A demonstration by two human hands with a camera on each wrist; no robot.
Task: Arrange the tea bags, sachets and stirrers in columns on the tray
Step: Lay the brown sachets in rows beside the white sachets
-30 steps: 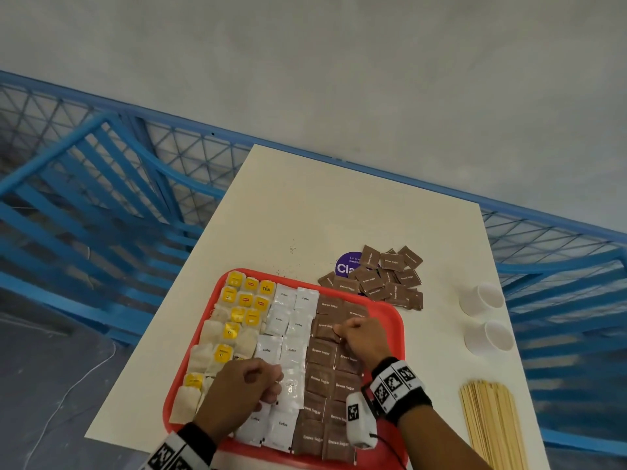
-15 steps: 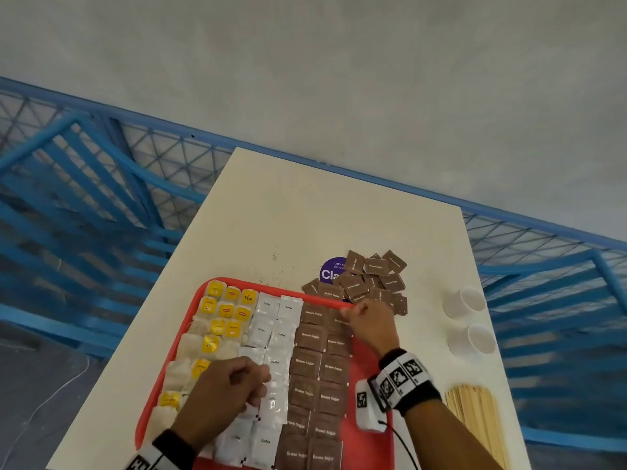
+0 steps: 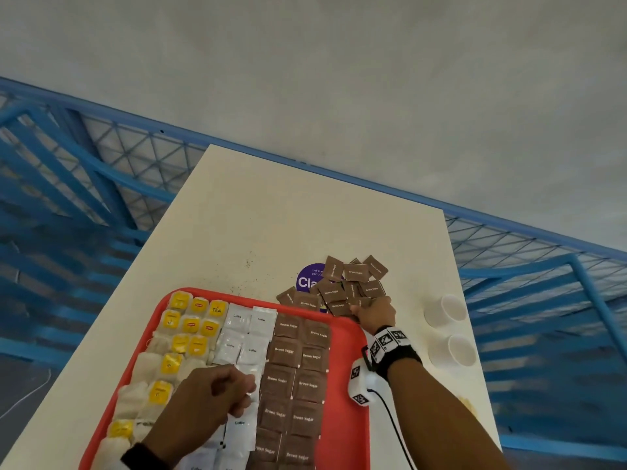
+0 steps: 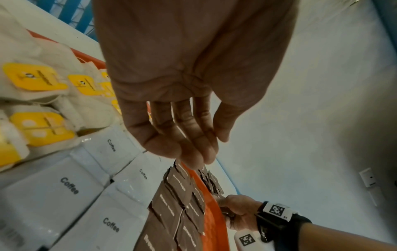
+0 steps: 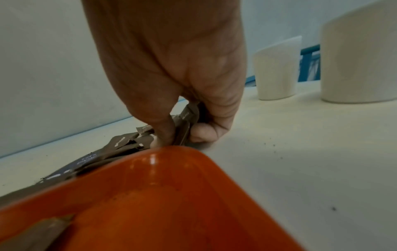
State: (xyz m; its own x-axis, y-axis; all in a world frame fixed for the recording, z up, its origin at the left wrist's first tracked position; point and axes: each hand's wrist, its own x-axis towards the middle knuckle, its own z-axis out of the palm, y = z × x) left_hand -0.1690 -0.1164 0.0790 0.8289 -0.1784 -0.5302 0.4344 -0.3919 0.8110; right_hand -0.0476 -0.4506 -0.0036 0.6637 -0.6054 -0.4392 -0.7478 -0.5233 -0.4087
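The red tray (image 3: 349,361) holds columns of tea bags (image 3: 179,344) with yellow tags on the left, white coffee sachets (image 3: 244,334) in the middle and brown sugar sachets (image 3: 298,368) on the right. A loose pile of brown sachets (image 3: 353,278) lies on the table past the tray's far right corner. My right hand (image 3: 373,312) is at that pile. In the right wrist view my right hand (image 5: 182,134) pinches a brown sachet (image 5: 189,113) between thumb and fingers. My left hand (image 3: 210,398) hovers over the coffee sachets; the left wrist view shows my left hand (image 4: 206,147) relaxed and holding nothing.
Two white cups (image 3: 444,308) (image 3: 458,349) stand to the right of the tray. A purple sticker (image 3: 307,281) lies partly under the pile. A sliver of the wooden stirrers (image 3: 470,407) shows behind my right forearm. Blue metal racks surround the table.
My right hand left the brown column on the tray and moved out past the far rim to the loose pile, where it took hold of a sachet. The left hand stayed over the coffee sachets.
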